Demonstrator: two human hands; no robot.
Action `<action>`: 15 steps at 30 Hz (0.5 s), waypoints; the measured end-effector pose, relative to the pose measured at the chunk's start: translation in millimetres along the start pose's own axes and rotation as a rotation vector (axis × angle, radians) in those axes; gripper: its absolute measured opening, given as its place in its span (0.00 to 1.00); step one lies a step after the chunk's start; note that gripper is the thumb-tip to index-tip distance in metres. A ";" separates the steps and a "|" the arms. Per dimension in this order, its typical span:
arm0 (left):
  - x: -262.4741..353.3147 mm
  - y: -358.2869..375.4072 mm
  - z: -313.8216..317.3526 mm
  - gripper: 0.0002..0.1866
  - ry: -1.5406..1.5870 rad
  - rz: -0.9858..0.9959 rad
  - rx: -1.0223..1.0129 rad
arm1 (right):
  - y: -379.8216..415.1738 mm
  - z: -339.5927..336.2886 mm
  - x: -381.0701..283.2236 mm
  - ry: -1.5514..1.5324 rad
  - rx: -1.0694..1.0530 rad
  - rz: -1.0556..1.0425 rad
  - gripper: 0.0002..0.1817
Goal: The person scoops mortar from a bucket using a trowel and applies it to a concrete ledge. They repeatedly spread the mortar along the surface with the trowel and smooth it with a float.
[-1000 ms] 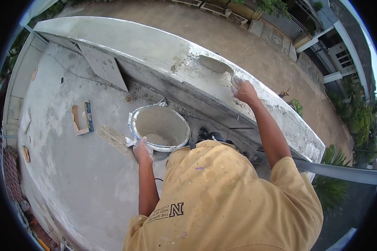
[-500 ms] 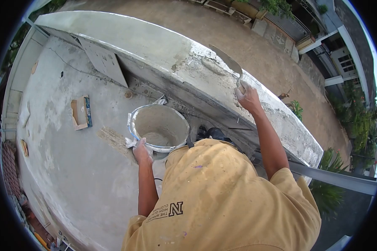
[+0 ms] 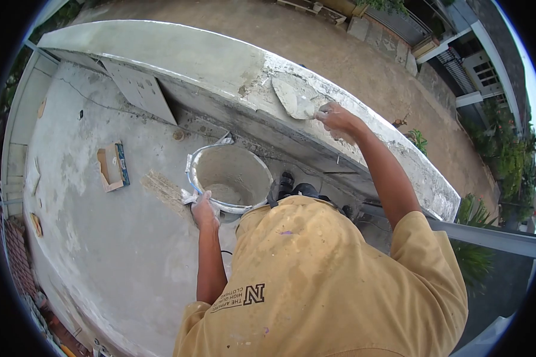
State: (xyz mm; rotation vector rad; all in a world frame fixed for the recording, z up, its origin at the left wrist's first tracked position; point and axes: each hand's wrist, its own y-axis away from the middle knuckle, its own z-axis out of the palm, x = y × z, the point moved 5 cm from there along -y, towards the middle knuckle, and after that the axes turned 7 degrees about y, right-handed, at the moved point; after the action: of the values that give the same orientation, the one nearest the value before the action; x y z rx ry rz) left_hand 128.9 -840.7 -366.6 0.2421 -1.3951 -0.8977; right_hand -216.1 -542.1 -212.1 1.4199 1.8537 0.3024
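My right hand (image 3: 341,122) is closed round the handle of a pointing trowel (image 3: 289,98). The trowel's blade lies close over the rough, patched top of the low wall (image 3: 220,65), with grey mortar around it. My left hand (image 3: 205,211) grips the near rim of a mortar-coated bucket (image 3: 232,157), beside a whitish wrapped piece at its side. Grey mortar residue coats the bucket's inside and bottom. A worn, mortar-crusted board (image 3: 164,190) reaches out to the left from beside that hand.
An open cardboard box (image 3: 112,166) lies on the concrete floor (image 3: 119,238). A flat panel (image 3: 138,89) leans against the inner wall face. Beyond the wall lies a brown road (image 3: 339,65) at a lower level. A metal rail (image 3: 488,237) runs off to the right.
My right hand has moved slightly left and toward me, and the trowel blade has turned from the wall's outer edge to lie over its top. My left hand stays at the bucket rim.
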 end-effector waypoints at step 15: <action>0.6 -6.3 -16.5 0.33 0.054 0.030 0.013 | 56.3 -16.6 79.8 0.212 -0.106 -0.073 0.27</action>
State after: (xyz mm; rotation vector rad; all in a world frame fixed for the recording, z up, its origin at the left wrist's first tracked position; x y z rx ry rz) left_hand 141.4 -851.0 -373.6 0.2529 -1.3519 -0.8518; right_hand -193.9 -446.2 -201.0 1.2853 2.0224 0.5237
